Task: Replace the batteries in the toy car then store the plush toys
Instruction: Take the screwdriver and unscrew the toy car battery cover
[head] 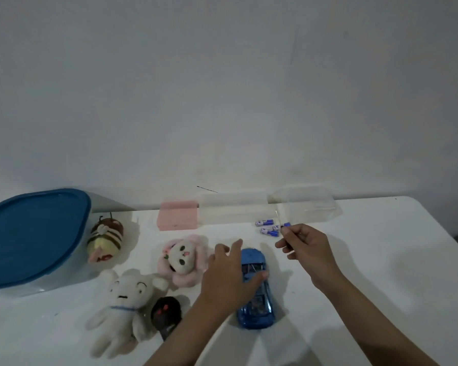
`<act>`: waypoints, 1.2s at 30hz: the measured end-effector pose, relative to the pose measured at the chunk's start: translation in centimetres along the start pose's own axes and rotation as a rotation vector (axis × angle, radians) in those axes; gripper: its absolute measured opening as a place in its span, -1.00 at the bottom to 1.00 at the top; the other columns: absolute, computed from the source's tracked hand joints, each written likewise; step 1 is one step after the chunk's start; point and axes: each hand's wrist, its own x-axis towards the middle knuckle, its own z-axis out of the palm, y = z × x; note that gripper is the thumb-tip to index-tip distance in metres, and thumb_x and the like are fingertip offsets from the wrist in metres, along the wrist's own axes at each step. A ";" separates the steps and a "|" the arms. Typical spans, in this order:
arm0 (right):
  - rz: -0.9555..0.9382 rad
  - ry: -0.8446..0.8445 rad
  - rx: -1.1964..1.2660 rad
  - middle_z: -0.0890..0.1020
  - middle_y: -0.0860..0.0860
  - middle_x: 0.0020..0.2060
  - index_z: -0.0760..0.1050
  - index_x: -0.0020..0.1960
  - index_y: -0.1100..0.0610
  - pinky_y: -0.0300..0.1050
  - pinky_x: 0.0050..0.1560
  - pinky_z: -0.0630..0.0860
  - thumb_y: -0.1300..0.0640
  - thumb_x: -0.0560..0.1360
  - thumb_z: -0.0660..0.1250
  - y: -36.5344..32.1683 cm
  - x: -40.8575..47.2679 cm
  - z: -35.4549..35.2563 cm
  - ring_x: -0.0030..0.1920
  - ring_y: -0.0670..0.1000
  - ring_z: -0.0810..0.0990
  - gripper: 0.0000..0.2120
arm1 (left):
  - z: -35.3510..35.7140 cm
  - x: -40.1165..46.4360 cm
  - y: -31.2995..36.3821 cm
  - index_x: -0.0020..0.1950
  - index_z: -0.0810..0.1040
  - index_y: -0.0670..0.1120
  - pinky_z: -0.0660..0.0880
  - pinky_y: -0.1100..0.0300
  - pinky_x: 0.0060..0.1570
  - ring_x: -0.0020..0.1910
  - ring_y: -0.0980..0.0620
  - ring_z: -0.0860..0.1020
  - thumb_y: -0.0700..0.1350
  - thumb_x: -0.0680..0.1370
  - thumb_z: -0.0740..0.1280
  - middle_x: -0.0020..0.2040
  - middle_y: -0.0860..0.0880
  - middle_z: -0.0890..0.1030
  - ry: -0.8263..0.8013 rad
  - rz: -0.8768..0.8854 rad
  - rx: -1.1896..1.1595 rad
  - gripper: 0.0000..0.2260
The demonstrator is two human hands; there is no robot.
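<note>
A blue toy car [257, 305] lies on the white table [368, 299]. My left hand [229, 276] rests on its left side, fingers spread over the roof. My right hand [306, 249] hovers to the right above the car and pinches a thin screwdriver [280, 223], tip pointing up. Three small blue and white batteries [269, 227] lie just behind the screwdriver. Left of the car are a pink plush [183, 258], a white plush [122, 310], a small black plush [165, 314] and a striped brown and yellow plush [105, 240].
A clear storage bin with a blue lid [33, 233] stands at the far left. A pink pad [177, 215] and clear plastic packaging [307, 204] lie along the back wall.
</note>
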 end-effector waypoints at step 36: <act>0.133 -0.299 0.200 0.61 0.12 -0.02 0.40 -0.14 0.13 -0.06 -0.20 0.58 0.06 0.64 0.07 1.4 -0.8 -5.4 -0.05 0.04 0.60 -0.75 | 2.6 -1.6 8.1 0.43 0.30 0.16 0.38 0.34 0.24 0.36 0.19 0.39 -0.20 0.55 0.16 0.38 0.18 0.42 0.272 0.142 -0.806 -0.52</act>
